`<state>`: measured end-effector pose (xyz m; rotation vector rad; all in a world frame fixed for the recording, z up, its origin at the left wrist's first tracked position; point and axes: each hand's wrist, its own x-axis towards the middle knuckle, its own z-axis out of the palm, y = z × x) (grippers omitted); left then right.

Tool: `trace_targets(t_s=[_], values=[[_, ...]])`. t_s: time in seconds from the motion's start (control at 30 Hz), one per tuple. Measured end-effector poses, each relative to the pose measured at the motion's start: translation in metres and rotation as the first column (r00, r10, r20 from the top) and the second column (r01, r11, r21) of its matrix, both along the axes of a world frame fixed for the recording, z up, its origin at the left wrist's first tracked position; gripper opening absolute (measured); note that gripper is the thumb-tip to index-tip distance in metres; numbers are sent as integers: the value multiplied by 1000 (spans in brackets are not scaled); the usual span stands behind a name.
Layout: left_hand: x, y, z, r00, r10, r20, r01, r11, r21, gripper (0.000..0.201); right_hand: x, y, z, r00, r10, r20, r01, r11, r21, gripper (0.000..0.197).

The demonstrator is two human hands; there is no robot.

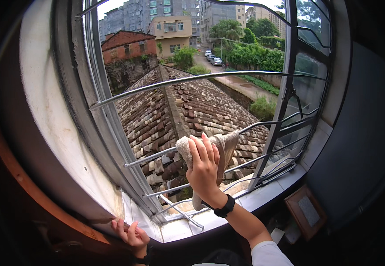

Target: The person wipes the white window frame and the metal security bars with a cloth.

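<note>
My right hand (204, 170), with a black band on its wrist, is wrapped over a beige cloth (229, 145). The cloth is draped around a horizontal metal window bar (152, 157), and part of it hangs below. The palm side of this hand is hidden. Down at the left, my left hand (132, 235) rests by the lower corner of the white window reveal (112, 197). Its fingers are bent and apart, with nothing visible in them. A dark band circles that wrist too.
More metal bars (192, 79) cross the window opening. A loose-looking metal rod (183, 213) slants down over the tiled sill (179, 231). An opened glass sash (274, 133) stands at the right. A brown framed object (305, 212) is below right. Outside lies a tiled roof (157, 111).
</note>
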<state>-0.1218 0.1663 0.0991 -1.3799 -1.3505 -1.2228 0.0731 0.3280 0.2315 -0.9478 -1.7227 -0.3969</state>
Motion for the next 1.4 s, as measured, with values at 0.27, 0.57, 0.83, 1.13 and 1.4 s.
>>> trace_targets(t_s=[0.27,0.57,0.83,1.13,1.4], values=[[-3,0,-2,1000,23,-1,-23,999,-27,17,-79,-29,-3,967,169,192,-188,979,83,44],[-6,-6,-3,999,38,-19,-39,999,-34,19,6,5,3,996,85,22,-85,996,5,41],[-9,-7,-3,999,32,-12,-32,999,-8,18,121,60,16,954,-299,9,297,952,75,45],[-1,1,1,1000,21,-12,-20,1000,12,17,162,85,14,938,-312,-151,323,945,51,42],[1,-1,4,997,78,-10,-78,997,-17,19,54,24,3,996,-70,55,69,997,31,48]])
